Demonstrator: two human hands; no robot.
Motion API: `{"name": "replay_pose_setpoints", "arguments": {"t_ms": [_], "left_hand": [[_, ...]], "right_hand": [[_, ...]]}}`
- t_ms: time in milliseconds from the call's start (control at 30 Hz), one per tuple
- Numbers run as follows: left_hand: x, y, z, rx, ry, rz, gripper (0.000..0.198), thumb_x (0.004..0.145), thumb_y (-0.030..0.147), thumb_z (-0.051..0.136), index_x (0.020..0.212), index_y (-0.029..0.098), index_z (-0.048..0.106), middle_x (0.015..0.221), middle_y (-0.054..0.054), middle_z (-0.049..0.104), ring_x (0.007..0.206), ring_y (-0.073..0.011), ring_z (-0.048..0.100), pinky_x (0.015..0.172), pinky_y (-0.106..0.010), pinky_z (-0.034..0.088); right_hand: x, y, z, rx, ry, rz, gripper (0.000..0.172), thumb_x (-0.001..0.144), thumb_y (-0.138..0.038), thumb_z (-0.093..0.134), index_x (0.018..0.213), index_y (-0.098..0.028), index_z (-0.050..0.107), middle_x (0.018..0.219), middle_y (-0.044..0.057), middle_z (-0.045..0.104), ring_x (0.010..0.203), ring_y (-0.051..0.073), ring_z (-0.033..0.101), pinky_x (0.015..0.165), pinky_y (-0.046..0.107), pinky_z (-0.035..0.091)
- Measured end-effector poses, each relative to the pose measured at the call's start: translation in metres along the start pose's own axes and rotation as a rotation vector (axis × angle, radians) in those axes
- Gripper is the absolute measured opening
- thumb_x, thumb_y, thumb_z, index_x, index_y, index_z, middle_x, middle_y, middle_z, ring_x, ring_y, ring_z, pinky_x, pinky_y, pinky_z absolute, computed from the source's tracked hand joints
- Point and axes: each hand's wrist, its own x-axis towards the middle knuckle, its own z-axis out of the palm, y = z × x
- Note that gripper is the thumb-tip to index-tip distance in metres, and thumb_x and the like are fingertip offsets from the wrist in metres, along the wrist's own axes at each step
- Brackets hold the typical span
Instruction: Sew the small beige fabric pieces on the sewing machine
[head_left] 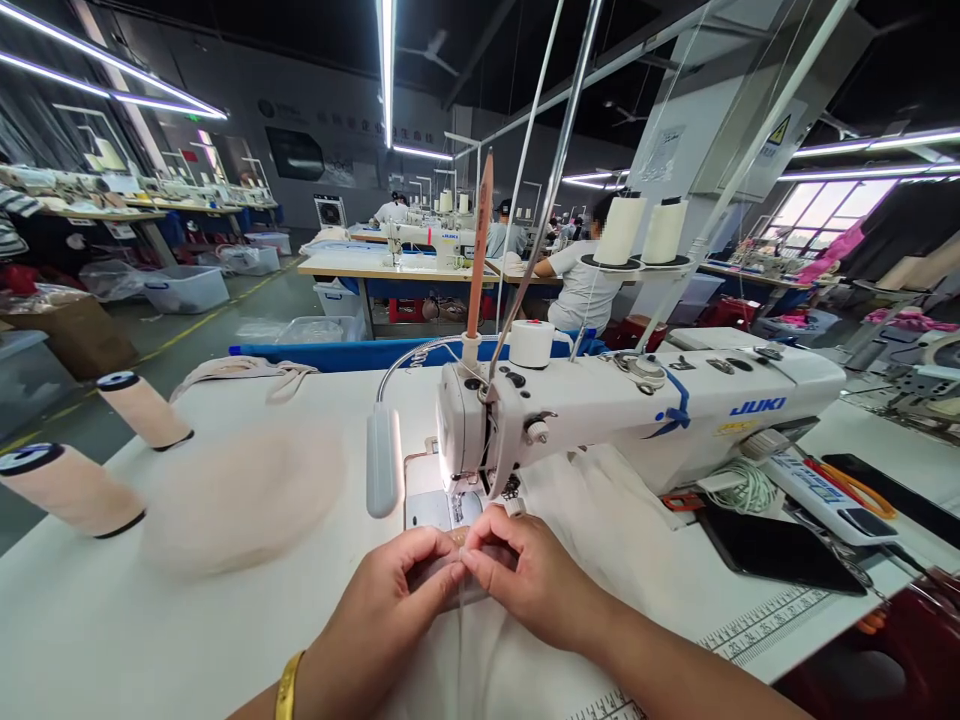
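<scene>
A white sewing machine [592, 410] stands on the white table, its lamp lit over the needle plate [427, 508]. Just in front of the plate, my left hand [401, 590] pinches pale, thin fabric [469, 660] between thumb and fingers. My right hand [529, 575] meets it there, thumb and index finger pinched on the same fabric. The fingertips of both hands touch or nearly touch. The fabric hangs down toward the front edge, and more pale cloth [600, 510] lies right of the needle area. The exact edge between my fingertips is too small to make out.
Two peach thread cones [146, 410] [71, 490] lie at the left, beside a sheer cloth heap [240, 495]. At the right are a black phone [776, 545], orange-handled scissors [855, 488] and a green cord coil [742, 487]. A person in white [585, 280] sits beyond the machine.
</scene>
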Motion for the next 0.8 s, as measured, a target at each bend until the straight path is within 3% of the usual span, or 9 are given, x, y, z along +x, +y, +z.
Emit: {"name": "replay_pose_setpoints", "arguments": {"t_ms": [133, 333, 567, 800], "left_hand": [[0.0015, -0.0014, 0.0009, 0.014, 0.017, -0.005, 0.046, 0.084, 0.065, 0.059, 0.069, 0.021, 0.059, 0.067, 0.002, 0.05, 0.065, -0.0157, 0.043, 0.057, -0.025, 0.036], [0.0021, -0.0041, 0.0024, -0.054, 0.051, 0.025, 0.037, 0.085, 0.058, 0.065, 0.079, 0.022, 0.063, 0.074, 0.001, 0.063, 0.068, -0.0163, 0.05, 0.059, -0.024, 0.04], [0.0018, -0.0055, 0.0069, -0.061, 0.105, 0.024, 0.039, 0.078, 0.057, 0.07, 0.072, 0.023, 0.052, 0.064, 0.005, 0.049, 0.057, -0.0121, 0.037, 0.052, -0.023, 0.033], [0.0031, 0.0024, 0.0061, -0.083, 0.083, 0.029, 0.039, 0.079, 0.06, 0.068, 0.077, 0.023, 0.058, 0.066, 0.005, 0.048, 0.06, -0.0134, 0.039, 0.053, -0.023, 0.035]], "right_hand": [[-0.0002, 0.0005, 0.0015, -0.015, 0.019, -0.013, 0.01, 0.093, -0.028, 0.062, 0.085, -0.022, 0.062, 0.079, -0.002, 0.063, 0.072, 0.015, 0.055, 0.064, 0.025, 0.04], [-0.001, 0.0029, 0.0036, -0.042, 0.041, -0.057, 0.011, 0.093, -0.026, 0.062, 0.083, -0.022, 0.062, 0.078, -0.003, 0.065, 0.074, 0.016, 0.057, 0.068, 0.026, 0.041], [-0.0033, 0.0031, 0.0025, -0.094, 0.067, -0.092, 0.012, 0.094, -0.025, 0.063, 0.082, -0.023, 0.063, 0.077, -0.002, 0.066, 0.074, 0.016, 0.059, 0.069, 0.027, 0.043], [-0.0039, 0.0026, 0.0027, -0.114, 0.073, -0.121, 0.012, 0.095, -0.024, 0.061, 0.083, -0.023, 0.062, 0.083, -0.002, 0.07, 0.076, 0.016, 0.059, 0.07, 0.028, 0.041]]}}
